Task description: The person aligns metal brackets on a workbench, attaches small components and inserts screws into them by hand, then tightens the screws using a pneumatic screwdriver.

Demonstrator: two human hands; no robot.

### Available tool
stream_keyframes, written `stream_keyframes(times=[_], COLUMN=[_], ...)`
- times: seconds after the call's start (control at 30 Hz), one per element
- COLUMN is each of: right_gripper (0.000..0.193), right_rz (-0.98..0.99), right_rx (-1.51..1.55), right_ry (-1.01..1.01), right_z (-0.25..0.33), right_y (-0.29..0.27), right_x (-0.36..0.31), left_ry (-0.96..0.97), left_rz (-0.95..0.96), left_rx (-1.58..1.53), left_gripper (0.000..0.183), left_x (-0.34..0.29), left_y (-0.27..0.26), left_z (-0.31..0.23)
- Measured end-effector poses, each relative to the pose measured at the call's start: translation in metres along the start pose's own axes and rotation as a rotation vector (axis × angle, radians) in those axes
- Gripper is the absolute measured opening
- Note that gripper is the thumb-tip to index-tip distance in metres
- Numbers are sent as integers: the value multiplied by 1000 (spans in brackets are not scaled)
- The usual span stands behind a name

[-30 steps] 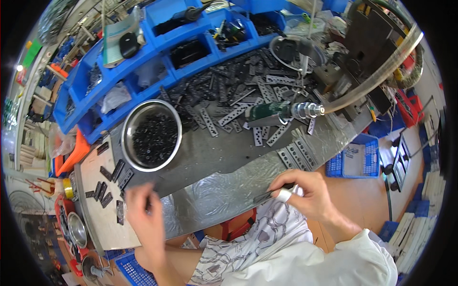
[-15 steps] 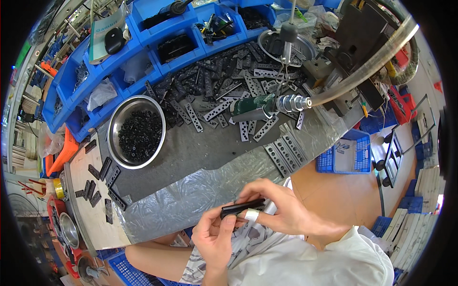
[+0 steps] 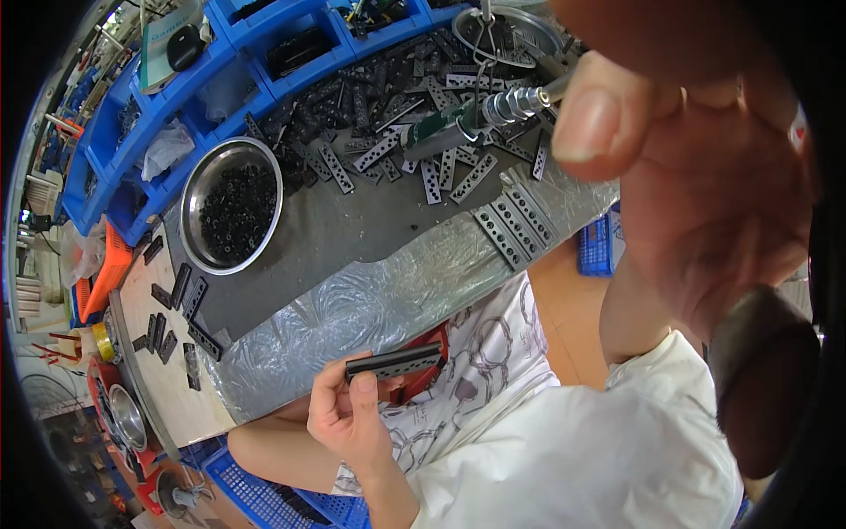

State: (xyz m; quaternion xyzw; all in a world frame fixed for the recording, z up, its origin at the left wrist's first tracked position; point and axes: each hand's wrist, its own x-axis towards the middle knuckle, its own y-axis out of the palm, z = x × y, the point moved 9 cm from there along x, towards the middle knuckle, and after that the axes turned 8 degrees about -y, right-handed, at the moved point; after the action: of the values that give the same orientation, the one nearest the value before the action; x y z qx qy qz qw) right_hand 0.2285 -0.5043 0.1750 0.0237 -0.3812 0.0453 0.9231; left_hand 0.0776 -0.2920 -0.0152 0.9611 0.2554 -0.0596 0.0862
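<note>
Low over my lap, my left hand [image 3: 352, 414] pinches a black perforated bar [image 3: 397, 361] between thumb and fingers, near the bar's left end. The bar is long and narrow, with a row of holes along its face. My right hand [image 3: 714, 194] is raised very close to the camera and fills the upper right. Its thumb and palm show, but the other fingers are dark, blurred and partly cut off, so their grip is hidden. That hand is away from the bar and the bench.
A steel bowl [image 3: 191, 207] of small black parts stands on the bench. Loose perforated bars [image 3: 335, 167] heap behind it, near a green air tool [image 3: 436, 132]. Several grey bars [image 3: 514, 227] lie in a row at the bench's right edge. Blue bins [image 3: 238, 75] line the back.
My right hand has let go of the bar and risen toward the camera. My left hand keeps the bar alone, now further left. The whole view has shifted somewhat.
</note>
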Motion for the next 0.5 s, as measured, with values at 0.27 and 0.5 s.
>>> stream_keyframes(times=[0.27, 0.5], right_gripper=[97, 97], right_rz=[74, 159], right_rx=[27, -33], right_ry=[-11, -118], right_z=[0, 12], right_y=[-22, -28], right_x=[-1, 14], left_ry=[3, 5], left_rz=[59, 105], left_rx=[-62, 24], left_gripper=[20, 18], left_x=[2, 1], left_y=[8, 20], left_z=[-7, -14])
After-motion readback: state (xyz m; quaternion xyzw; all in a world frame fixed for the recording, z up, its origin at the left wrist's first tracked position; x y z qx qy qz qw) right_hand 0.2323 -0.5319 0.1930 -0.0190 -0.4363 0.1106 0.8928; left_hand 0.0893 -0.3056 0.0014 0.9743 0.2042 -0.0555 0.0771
